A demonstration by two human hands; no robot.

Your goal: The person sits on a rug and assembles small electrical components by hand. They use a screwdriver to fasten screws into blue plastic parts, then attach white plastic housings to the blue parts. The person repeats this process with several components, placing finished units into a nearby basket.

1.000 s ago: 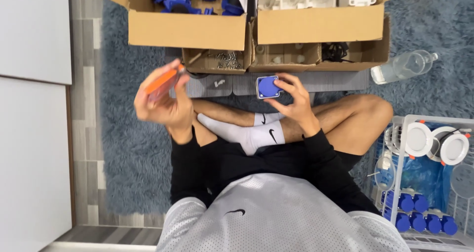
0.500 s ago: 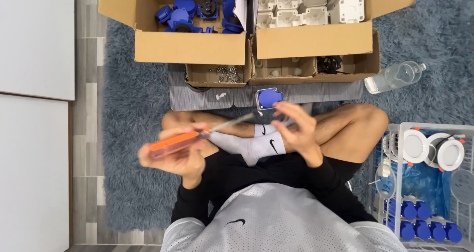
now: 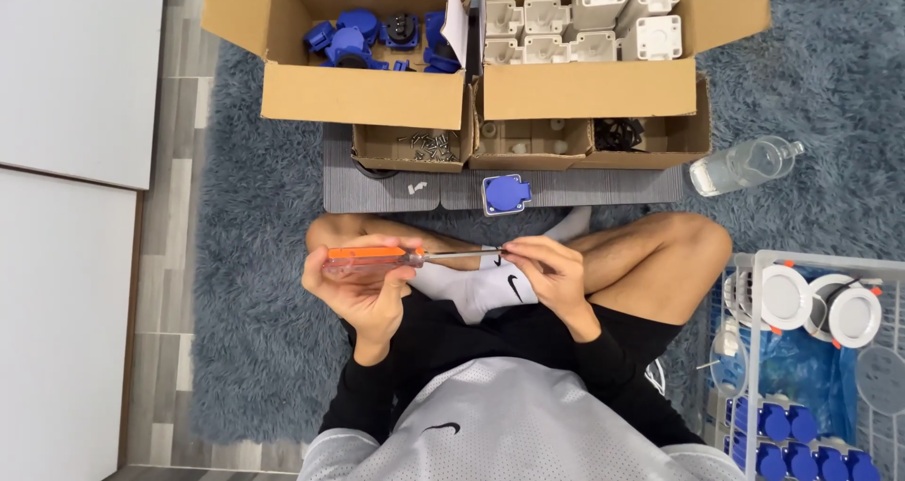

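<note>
My left hand (image 3: 363, 288) is closed around the orange and clear handle of a screwdriver (image 3: 377, 255), held level above my crossed legs. Its metal shaft points right. My right hand (image 3: 551, 269) pinches the tip of that shaft with its fingertips; whether a screw sits there is too small to tell. A blue socket part (image 3: 506, 195) lies alone on the grey mat (image 3: 377, 194), just beyond my hands and touched by neither.
Behind the mat stand a cardboard box of blue parts (image 3: 363, 95), a box of white housings (image 3: 589, 85), and low trays, one with screws (image 3: 424, 145). A clear water bottle (image 3: 745, 165) lies right. A white wire basket (image 3: 811, 349) holds white and blue parts.
My right hand let go of the blue socket part, which now lies on the mat, and moved to the screwdriver tip. My left hand lowered the screwdriver to level.
</note>
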